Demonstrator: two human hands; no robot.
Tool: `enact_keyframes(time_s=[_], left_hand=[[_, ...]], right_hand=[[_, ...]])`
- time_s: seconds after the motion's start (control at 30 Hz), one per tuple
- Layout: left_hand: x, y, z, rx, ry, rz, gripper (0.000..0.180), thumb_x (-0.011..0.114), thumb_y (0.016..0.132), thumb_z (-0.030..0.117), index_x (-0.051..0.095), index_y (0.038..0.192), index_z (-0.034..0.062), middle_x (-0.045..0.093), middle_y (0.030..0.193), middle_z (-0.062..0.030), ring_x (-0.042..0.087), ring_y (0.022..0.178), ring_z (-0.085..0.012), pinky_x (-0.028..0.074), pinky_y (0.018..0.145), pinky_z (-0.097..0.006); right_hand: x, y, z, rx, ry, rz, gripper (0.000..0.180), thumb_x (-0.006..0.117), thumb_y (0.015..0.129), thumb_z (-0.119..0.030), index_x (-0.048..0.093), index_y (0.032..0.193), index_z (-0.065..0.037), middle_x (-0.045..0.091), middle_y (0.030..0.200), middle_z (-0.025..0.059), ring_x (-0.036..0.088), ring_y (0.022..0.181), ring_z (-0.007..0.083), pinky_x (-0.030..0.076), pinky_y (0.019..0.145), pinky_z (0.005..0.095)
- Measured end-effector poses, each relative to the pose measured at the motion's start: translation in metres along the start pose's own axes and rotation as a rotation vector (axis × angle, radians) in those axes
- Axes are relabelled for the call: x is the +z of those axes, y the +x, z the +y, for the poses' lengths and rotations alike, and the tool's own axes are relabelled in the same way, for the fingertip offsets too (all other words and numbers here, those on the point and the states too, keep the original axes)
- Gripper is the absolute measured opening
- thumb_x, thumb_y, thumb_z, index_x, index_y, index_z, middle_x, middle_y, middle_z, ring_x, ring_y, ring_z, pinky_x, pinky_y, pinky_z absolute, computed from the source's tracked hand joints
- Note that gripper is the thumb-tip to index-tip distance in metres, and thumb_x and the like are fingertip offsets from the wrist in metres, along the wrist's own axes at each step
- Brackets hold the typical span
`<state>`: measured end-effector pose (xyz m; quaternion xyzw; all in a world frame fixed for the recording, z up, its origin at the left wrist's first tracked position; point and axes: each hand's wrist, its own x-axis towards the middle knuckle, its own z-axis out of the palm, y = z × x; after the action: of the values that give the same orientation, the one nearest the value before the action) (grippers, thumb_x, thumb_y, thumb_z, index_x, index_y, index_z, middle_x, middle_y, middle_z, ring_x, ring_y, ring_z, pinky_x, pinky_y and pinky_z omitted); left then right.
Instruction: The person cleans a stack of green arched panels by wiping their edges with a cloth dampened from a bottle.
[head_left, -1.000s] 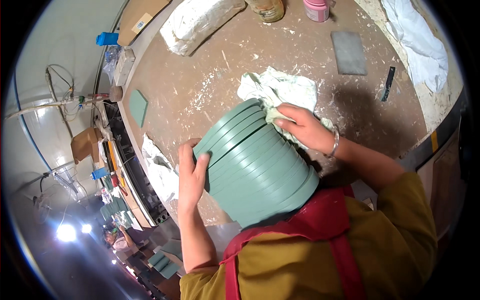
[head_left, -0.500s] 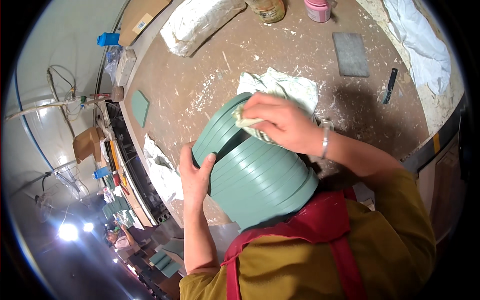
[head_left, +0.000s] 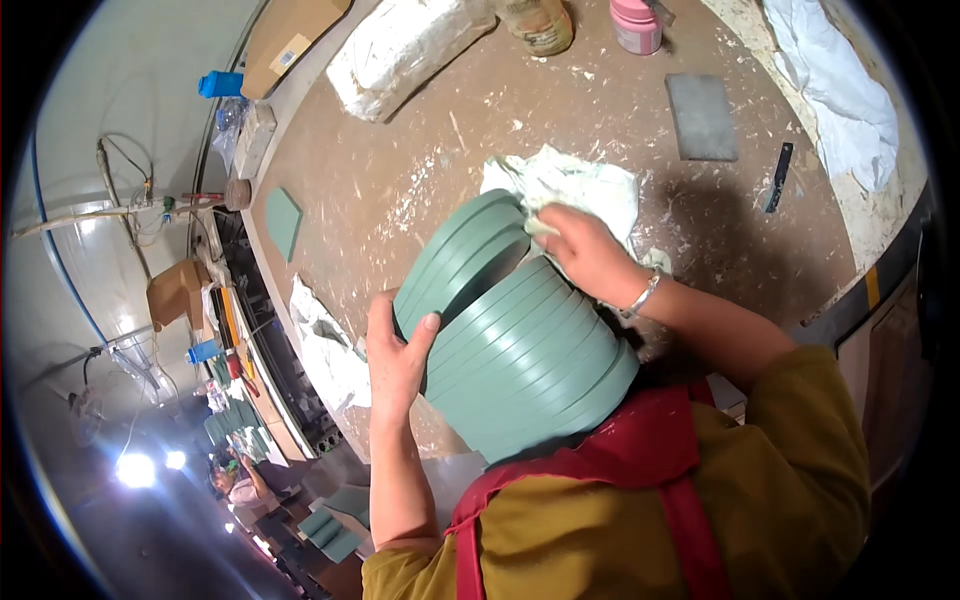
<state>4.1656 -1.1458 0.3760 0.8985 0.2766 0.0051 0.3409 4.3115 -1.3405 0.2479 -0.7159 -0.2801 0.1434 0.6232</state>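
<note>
- Left hand (head_left: pixel 398 352) spreads flat against the green ridged pot (head_left: pixel 520 345); loosening could let it roll off the lap.
- Right hand (head_left: pixel 590 255) pinches a cloth (head_left: pixel 570 185) at the rim; hard rubbing might dent it.

a big green ribbed pot (head_left: pixel 520 350), matte and unglazed-looking, lies tipped on its side against the person's apron, its narrower end pointing to about eleven o'clock. stepped rings run round its whole wall. a crumpled white cloth (head_left: pixel 565 190) sits at its one o'clock, pressed up to that end.
</note>
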Motion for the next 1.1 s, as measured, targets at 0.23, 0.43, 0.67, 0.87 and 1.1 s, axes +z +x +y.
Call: enact_keyframes(time_s=[0.23,0.43,0.67,0.87,1.1], left_hand=[[-0.001,0.002,0.000,-0.027,-0.018,-0.005,0.042,0.070,0.086,0.022,0.054,0.116,-0.0024,0.061,0.100,-0.0142,0.058,0.093,-0.0218,0.047,0.085,-0.035],[0.001,0.001,-0.010,0.016,-0.042,0.019,0.039,0.069,0.086,0.020,0.054,0.115,-0.0018,0.061,0.099,-0.0143,0.057,0.092,-0.0214,0.046,0.085,-0.035],[0.006,-0.001,-0.002,-0.014,0.019,0.062,0.035,0.067,0.086,0.019,0.055,0.111,-0.0025,0.061,0.096,-0.0148,0.056,0.090,-0.0215,0.045,0.085,-0.035],[0.008,0.000,0.001,-0.005,-0.001,0.060,0.037,0.066,0.088,0.021,0.054,0.112,-0.0036,0.059,0.098,-0.0153,0.054,0.094,-0.0225,0.043,0.088,-0.035],[0.008,0.001,-0.009,0.004,-0.036,0.091,0.037,0.065,0.089,0.023,0.054,0.113,-0.0030,0.060,0.097,-0.0143,0.054,0.092,-0.0214,0.044,0.087,-0.034]], right_hand=[[0.004,0.011,-0.031,-0.145,0.169,0.019,0.012,0.059,0.091,-0.005,0.056,0.100,0.001,0.057,0.091,0.0150,0.058,0.085,0.0278,0.046,0.075,0.0344],[-0.038,-0.006,-0.018,-0.146,-0.246,-0.117,0.019,0.065,0.085,-0.008,0.059,0.103,-0.003,0.057,0.108,0.0107,0.055,0.104,0.0297,0.042,0.092,0.0404],[-0.041,0.001,0.014,-0.083,-0.335,-0.089,0.014,0.058,0.081,-0.002,0.058,0.095,-0.006,0.059,0.097,0.0090,0.056,0.100,0.0276,0.044,0.087,0.0389],[0.011,0.019,-0.021,-0.462,-0.028,0.031,0.014,0.053,0.093,-0.008,0.059,0.104,-0.003,0.055,0.110,0.0129,0.056,0.103,0.0280,0.047,0.090,0.0396],[-0.012,0.007,0.011,0.088,-0.113,-0.277,0.025,0.056,0.096,-0.022,0.062,0.103,0.001,0.064,0.083,0.0209,0.065,0.079,0.0358,0.051,0.075,0.0413]])
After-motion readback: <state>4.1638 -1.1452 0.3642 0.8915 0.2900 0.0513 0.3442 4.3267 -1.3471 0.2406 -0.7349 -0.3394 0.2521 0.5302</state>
